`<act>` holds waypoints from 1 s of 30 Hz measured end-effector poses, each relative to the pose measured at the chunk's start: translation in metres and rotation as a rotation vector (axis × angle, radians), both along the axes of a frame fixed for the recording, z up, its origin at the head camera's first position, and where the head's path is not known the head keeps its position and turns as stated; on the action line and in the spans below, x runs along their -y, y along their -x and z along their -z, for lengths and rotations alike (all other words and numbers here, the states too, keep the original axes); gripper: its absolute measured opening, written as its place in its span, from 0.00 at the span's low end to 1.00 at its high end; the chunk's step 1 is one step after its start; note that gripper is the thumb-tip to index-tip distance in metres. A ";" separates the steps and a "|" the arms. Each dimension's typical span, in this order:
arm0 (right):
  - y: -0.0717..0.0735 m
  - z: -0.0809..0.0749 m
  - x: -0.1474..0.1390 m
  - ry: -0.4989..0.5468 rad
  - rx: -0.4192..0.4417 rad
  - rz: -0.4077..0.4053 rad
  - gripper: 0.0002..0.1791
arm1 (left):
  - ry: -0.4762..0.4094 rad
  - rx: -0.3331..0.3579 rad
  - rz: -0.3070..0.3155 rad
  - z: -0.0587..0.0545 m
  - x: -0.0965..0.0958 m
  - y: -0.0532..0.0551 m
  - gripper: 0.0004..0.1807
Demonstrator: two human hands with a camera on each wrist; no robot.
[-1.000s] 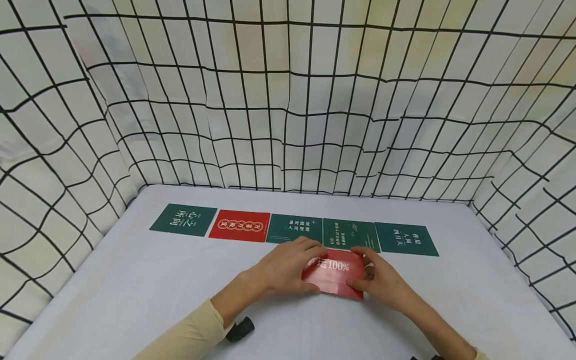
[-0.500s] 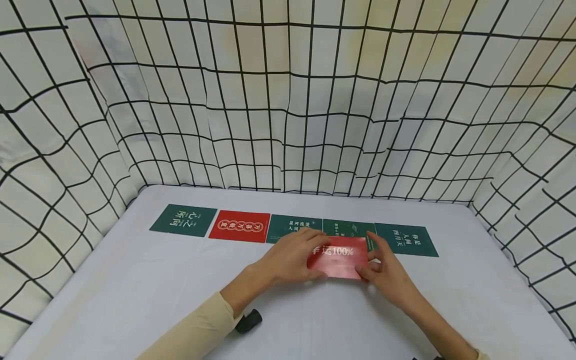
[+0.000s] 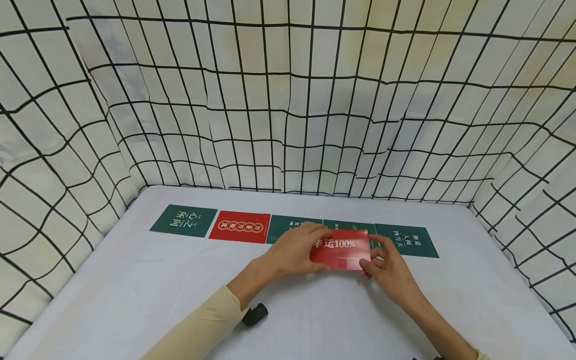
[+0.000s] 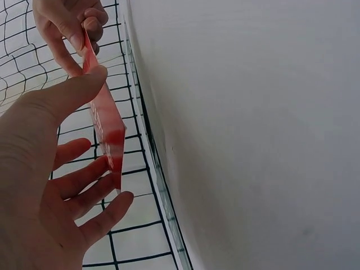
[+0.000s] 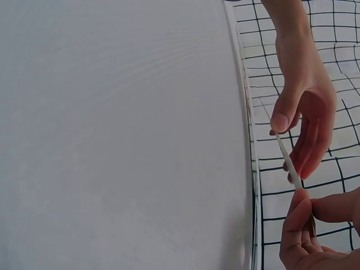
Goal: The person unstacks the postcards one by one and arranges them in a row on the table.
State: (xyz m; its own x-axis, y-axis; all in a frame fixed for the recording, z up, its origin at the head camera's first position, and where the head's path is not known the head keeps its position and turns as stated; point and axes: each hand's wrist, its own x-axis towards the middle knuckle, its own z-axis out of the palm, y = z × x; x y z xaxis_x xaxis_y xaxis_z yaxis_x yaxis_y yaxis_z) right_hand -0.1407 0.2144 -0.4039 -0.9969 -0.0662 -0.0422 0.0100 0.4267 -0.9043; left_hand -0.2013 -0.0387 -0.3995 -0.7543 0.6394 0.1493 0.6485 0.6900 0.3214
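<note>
A glossy red card [image 3: 344, 255] with white lettering and "100%" is held up in front of the row of cards, tilted toward the head camera. My left hand [image 3: 294, 250] grips its left end, thumb at the near edge and fingers at the far edge. At the right end, my right hand [image 3: 391, 270] pinches the card between thumb and fingers. The left wrist view has the red card [image 4: 109, 121] at a steep slant between both hands. Seen from the right wrist, the card [image 5: 288, 157] is nearly edge-on.
Behind the hands lies a row of flat cards: a green card [image 3: 184, 220], a red card [image 3: 240, 226] and several more green ones, partly covered by the hands. A black grid net [image 3: 288, 107] encloses the white table [image 3: 135, 290]. A black device [image 3: 255, 315] sits by my left wrist.
Both hands have carried the red card up and away from me, slightly right. It now overlaps the green cards behind it. The row of cards has stayed put.
</note>
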 end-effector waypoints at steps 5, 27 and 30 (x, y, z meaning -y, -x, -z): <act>0.001 0.003 -0.003 0.033 -0.026 -0.003 0.38 | -0.016 -0.014 0.002 0.000 -0.004 0.002 0.45; 0.014 -0.004 -0.030 0.033 -0.173 0.066 0.31 | -0.096 -0.011 -0.065 0.000 -0.029 0.009 0.49; 0.015 -0.002 -0.034 0.035 -0.181 0.077 0.31 | -0.108 0.003 -0.087 0.001 -0.031 0.010 0.49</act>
